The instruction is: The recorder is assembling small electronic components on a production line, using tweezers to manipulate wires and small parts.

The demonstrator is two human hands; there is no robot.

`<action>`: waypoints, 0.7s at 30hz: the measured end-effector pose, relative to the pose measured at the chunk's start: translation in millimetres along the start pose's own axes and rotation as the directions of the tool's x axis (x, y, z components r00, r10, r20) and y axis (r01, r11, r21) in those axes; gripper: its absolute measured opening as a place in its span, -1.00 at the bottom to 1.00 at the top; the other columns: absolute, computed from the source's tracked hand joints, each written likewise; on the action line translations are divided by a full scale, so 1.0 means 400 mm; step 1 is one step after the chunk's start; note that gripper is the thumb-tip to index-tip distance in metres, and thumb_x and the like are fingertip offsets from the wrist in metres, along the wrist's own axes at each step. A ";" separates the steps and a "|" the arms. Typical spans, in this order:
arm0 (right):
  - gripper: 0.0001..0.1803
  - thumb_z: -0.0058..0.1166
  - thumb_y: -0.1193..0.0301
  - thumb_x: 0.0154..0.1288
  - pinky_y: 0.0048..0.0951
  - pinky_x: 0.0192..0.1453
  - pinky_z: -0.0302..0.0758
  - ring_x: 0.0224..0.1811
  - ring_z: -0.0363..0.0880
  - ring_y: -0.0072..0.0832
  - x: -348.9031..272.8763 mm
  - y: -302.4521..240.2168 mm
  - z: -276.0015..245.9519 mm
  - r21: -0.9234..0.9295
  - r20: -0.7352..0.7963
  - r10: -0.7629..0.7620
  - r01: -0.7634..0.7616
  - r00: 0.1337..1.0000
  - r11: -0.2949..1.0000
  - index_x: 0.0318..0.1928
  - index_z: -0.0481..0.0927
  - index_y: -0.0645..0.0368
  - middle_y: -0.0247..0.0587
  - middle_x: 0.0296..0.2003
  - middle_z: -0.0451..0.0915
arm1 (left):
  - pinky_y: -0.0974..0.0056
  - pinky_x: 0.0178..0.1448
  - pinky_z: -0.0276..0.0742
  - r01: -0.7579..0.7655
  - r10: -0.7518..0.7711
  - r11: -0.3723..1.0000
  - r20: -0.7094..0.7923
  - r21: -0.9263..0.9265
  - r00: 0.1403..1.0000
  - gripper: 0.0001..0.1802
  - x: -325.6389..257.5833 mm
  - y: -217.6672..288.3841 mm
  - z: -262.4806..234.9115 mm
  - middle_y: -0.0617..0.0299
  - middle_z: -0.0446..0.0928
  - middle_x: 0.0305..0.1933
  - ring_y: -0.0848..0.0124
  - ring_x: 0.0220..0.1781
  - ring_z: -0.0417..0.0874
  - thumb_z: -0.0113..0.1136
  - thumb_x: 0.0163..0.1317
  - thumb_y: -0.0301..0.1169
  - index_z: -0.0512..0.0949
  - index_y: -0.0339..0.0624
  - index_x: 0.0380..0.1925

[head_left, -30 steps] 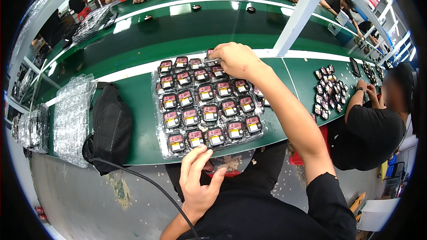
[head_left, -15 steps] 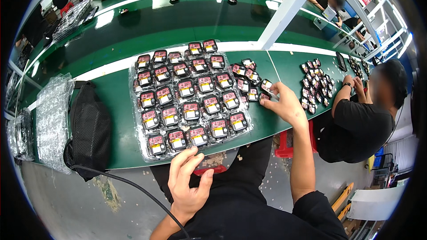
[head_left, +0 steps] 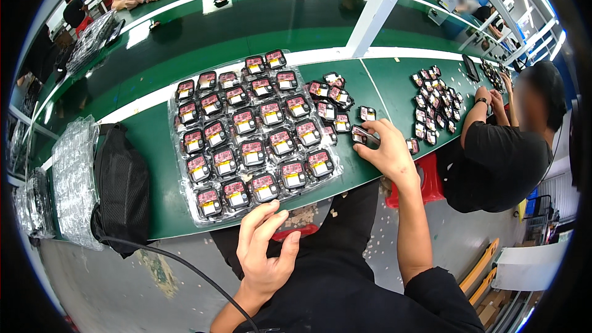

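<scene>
Right hand (head_left: 391, 154) apparently grips black case (head_left: 359, 136) near table edge (head_left: 353, 184).

Right hand (head_left: 393, 153): relocated. A second ago over the far right corner of the clear tray (head_left: 234, 213); now off to the tray's right, low over the tabletop (head_left: 388, 74).
Corner unit (head_left: 275, 58), black with pink and white face: formerly covered by that hand, now exposed.
Held unit (head_left: 359, 136): now tilted within the grip of thumb and fingers.
Loose cluster (head_left: 338, 95): mostly hidden behind the forearm a second ago, now uncovered.
Outlying unit (head_left: 412, 145): hidden half a second ago, now visible just right of the hand.
Camera view: swung; tray sits farther left.
</scene>
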State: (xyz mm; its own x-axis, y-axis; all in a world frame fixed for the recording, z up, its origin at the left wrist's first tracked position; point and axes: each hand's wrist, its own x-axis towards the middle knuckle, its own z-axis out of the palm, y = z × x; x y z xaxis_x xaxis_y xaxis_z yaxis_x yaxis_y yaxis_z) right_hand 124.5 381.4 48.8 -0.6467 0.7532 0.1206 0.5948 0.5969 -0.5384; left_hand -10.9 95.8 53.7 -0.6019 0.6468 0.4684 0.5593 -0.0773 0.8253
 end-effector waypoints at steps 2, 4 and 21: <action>-0.50 0.49 0.34 0.03 -0.19 0.04 0.58 -0.06 0.65 -0.13 -0.003 -0.005 -0.005 -0.013 0.004 0.004 -0.004 1.000 1.000 -0.03 0.61 0.26 -0.07 -0.12 0.62 | 0.11 0.22 0.60 -0.005 0.005 1.000 0.008 -0.009 1.000 -0.59 0.001 0.000 0.000 -0.11 0.58 0.16 0.06 0.15 0.65 0.48 0.16 -0.50 0.63 -0.32 0.02; -0.51 0.49 0.32 0.03 -0.21 0.05 0.58 -0.07 0.65 -0.14 -0.004 -0.008 -0.010 -0.024 0.018 -0.020 0.020 1.000 1.000 -0.05 0.61 0.26 -0.09 -0.15 0.60 | 0.11 0.23 0.60 -0.006 0.006 1.000 0.000 0.011 1.000 -0.59 -0.001 -0.001 -0.003 -0.11 0.58 0.16 0.06 0.16 0.65 0.48 0.16 -0.51 0.63 -0.33 0.02; -0.31 0.58 0.40 -0.08 -0.36 -0.35 0.67 -0.34 0.72 -0.28 -0.213 -0.277 0.001 0.265 -0.024 -0.477 0.466 0.878 0.844 0.09 0.53 0.24 -0.12 -0.14 0.64 | 0.37 0.03 0.69 0.584 -0.479 0.591 0.341 -0.556 0.809 -0.58 0.023 0.043 0.022 -0.08 0.74 -0.02 0.41 -0.03 0.76 0.26 0.43 -0.57 0.50 -0.53 0.23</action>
State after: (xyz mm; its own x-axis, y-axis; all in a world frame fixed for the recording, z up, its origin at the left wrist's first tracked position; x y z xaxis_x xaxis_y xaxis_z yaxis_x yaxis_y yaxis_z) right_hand 113.5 251.1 97.8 -0.8407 0.3830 0.3827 0.0742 0.7817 -0.6193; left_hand -1.8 107.2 69.6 -0.5602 0.8191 -0.1237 -0.3379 -0.0896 0.9369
